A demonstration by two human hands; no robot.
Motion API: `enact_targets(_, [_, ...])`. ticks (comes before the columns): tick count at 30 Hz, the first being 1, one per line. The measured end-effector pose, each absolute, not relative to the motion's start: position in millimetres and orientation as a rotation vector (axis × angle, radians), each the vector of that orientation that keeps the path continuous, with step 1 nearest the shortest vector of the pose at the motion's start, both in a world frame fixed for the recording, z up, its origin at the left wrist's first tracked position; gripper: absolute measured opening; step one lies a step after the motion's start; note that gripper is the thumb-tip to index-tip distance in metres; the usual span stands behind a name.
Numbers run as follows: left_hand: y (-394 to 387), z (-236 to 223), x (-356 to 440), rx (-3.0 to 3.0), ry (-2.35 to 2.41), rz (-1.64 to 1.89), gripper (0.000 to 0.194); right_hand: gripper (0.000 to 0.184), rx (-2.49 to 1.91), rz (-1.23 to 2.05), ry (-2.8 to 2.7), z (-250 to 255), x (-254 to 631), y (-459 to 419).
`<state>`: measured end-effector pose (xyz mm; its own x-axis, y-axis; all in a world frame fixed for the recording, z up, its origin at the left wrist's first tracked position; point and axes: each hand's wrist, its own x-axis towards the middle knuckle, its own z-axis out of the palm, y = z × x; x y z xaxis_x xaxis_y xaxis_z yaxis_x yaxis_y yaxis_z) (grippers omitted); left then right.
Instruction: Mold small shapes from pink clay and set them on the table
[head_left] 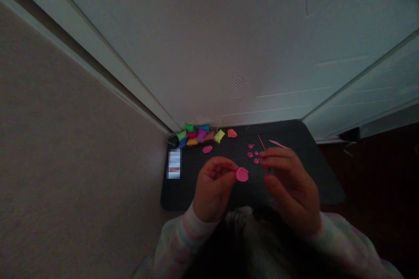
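My left hand [212,187] pinches a flat round pink clay disc [242,175] between thumb and fingertips, above a small dark table [307,170]. My right hand [288,183] is just right of the disc, fingers curled together; its fingertips are near some small pink clay bits [252,154] on the table, and I cannot make out whether it holds one. A pink clay lump [207,149] lies further left on the table.
Several coloured clay packets [198,134] are piled at the table's back left, with an orange lump [232,133] beside them. Two thin pink sticks [261,142] lie at the back. A white card [174,163] sits at the left edge. Walls stand behind and left.
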<state>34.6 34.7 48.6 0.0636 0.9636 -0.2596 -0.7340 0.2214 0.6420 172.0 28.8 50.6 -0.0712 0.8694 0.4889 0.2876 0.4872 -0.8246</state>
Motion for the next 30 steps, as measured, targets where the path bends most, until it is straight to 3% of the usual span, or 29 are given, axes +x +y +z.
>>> enact_targets(6, [32.4,44.2,28.4,0.596,0.788,1.341,0.023,0.009,-1.067,1.077,-1.59,59.9,169.5,33.0])
enact_targets(16, [28.3,38.4,24.8,0.872,0.95,1.379,0.015,0.009,-1.151,1.159,-1.481,66.4,165.5,29.6])
enact_targets(23, [27.8,42.1,28.2,0.731,0.849,1.357,0.016,0.013,-1.147,1.468,-1.312,66.2,167.2,36.3])
enact_targets(30, [28.5,43.6,32.1,0.591,0.821,1.343,0.02,0.006,-1.146,1.587,-1.202,65.6,166.4,40.1])
